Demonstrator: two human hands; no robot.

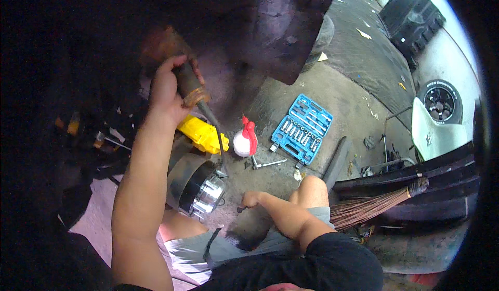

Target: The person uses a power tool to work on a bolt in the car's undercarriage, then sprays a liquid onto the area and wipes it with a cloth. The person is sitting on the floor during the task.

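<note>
My left hand [167, 91] is raised under the dark vehicle body. Its fingers wrap round a dark, rust-marked cylindrical part [187, 83], from whose lower end a thin dark rod [217, 135] runs down. Near my right knee my right hand [251, 199] is closed on a small dark piece [240, 209], mostly hidden by the fingers. Below the rod lies a drum-shaped black part [195, 182] with a shiny silver end. Next to it are a yellow bag or cloth [202, 135] and a white round container with a red top [245, 141].
An opened blue socket set case [301, 130] lies on the floor, with a ratchet [267, 163] beside it. To the right are a stick broom [374, 207], a pale green chair [436, 132] and a wheel [441, 102]. The dark wheel-arch panel [291, 41] hangs overhead.
</note>
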